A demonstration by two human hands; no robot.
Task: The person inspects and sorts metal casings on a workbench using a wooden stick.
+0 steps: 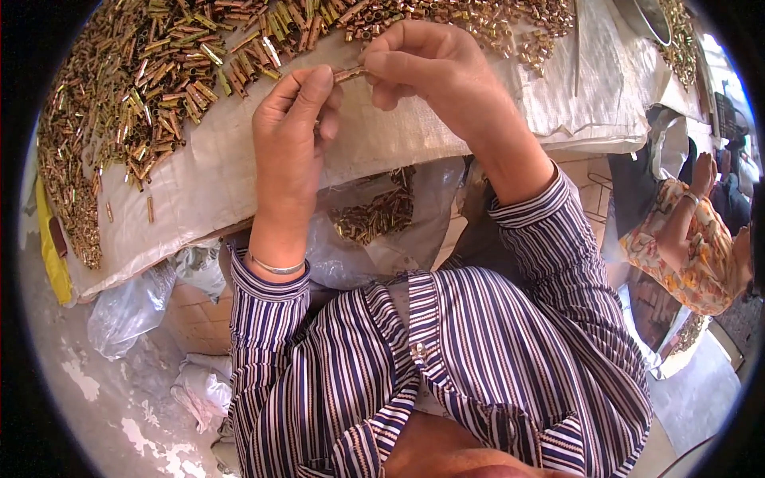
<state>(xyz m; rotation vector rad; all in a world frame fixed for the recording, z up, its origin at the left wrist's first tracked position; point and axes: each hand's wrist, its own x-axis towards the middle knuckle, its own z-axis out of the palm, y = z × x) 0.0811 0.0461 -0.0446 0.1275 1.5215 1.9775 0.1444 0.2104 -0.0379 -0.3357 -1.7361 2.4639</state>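
Over the near part of the covered table, my left hand (295, 115) pinches a small brassy metal tube (348, 76) between thumb and fingers. The fingertips of my right hand (430, 68) close on the tube's other end. Whether the right fingers also hold a smaller part is hidden. Beyond my left hand spreads a big heap of similar metal tubes (171, 88). Past my right hand lies a pile of shorter, ring-like brassy pieces (510, 36).
White woven sheeting (215, 175) covers the table. Below its edge, a clear plastic bag (339, 259) holds more tubes. A metal bowl (645, 17) stands at the far right. At right sits another person in a flowered top (685, 255). A plastic bag (131, 311) hangs at lower left.
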